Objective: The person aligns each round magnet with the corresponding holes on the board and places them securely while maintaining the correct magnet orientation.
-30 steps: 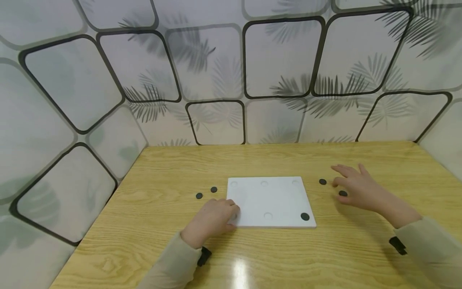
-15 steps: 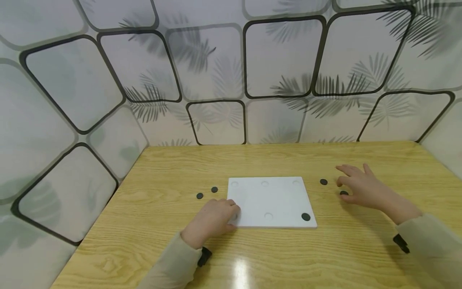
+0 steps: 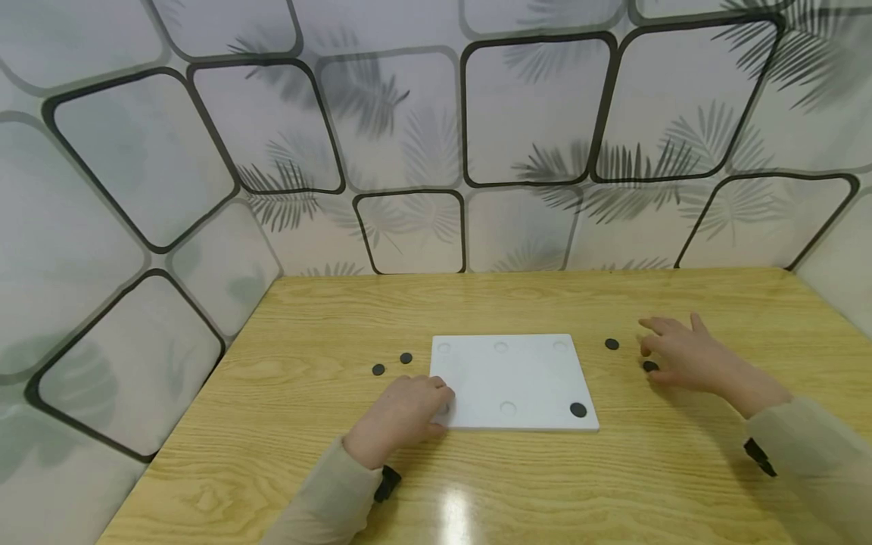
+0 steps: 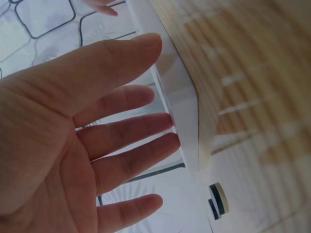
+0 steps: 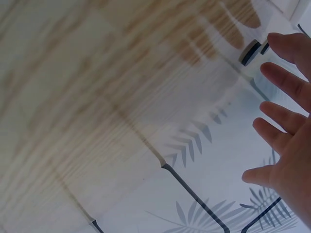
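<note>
A white rectangular board (image 3: pixel 514 378) with several shallow round recesses lies flat on the table. One black disc (image 3: pixel 577 409) sits in its front right recess. My left hand (image 3: pixel 405 409) touches the board's front left corner. In the left wrist view its fingers (image 4: pixel 131 128) are nearly straight, the tips right at the board's edge. To the right of the board, my right hand (image 3: pixel 702 359) hovers with spread fingers, its thumb overlapping a black disc (image 3: pixel 649 365). The right wrist view shows nothing between those fingers (image 5: pixel 277 114).
Another black disc (image 3: pixel 611 344) lies between the board and the right hand. Two more, a nearer disc (image 3: pixel 378 369) and a farther disc (image 3: pixel 406 358), lie left of the board. The wooden table (image 3: pixel 518 484) ends at a patterned wall (image 3: pixel 531 113) behind.
My right hand has drifted slightly right and lower, close over the nearer right-hand disc. The left hand has stayed at the board's corner.
</note>
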`<state>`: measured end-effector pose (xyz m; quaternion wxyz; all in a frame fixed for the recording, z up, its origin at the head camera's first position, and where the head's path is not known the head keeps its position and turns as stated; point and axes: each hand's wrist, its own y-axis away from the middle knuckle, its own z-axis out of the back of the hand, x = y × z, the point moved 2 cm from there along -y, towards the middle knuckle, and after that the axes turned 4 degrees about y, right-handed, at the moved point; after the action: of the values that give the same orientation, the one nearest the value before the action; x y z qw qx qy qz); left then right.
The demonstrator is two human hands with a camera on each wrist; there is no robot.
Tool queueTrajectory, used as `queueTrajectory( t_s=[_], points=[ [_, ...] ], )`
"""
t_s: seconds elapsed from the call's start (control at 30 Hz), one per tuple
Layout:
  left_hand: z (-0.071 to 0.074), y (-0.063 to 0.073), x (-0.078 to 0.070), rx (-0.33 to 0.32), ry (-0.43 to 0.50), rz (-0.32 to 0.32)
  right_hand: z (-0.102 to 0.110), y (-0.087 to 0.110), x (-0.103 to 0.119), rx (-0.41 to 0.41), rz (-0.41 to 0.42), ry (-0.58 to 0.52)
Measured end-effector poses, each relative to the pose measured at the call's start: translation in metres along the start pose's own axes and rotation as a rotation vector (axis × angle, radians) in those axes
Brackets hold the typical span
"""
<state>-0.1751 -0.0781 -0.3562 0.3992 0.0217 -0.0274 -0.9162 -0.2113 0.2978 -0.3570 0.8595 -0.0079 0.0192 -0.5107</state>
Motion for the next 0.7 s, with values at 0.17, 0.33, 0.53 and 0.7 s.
queueTrajectory(
  t_s=[0.17,0.33,0.53,0.7],
  points=[
    [0.0001,0.0001,0.0003,0.0,0.0,-0.002,-0.006,-0.0024,-0.0025,0.035,-0.013,0.019],
    [-0.0001,0.0002,0.0001,0.0,-0.001,0.0,-0.0081,-0.0036,-0.0027,0.049,-0.015,0.037],
    [-0.0009,-0.0004,-0.0001,0.002,-0.009,0.0,-0.0091,-0.0049,-0.0031,0.065,-0.026,0.045],
    [-0.0012,-0.0009,-0.0001,0.009,-0.017,0.005,-0.0103,-0.0047,-0.0044,0.077,-0.049,0.045]
  ],
)
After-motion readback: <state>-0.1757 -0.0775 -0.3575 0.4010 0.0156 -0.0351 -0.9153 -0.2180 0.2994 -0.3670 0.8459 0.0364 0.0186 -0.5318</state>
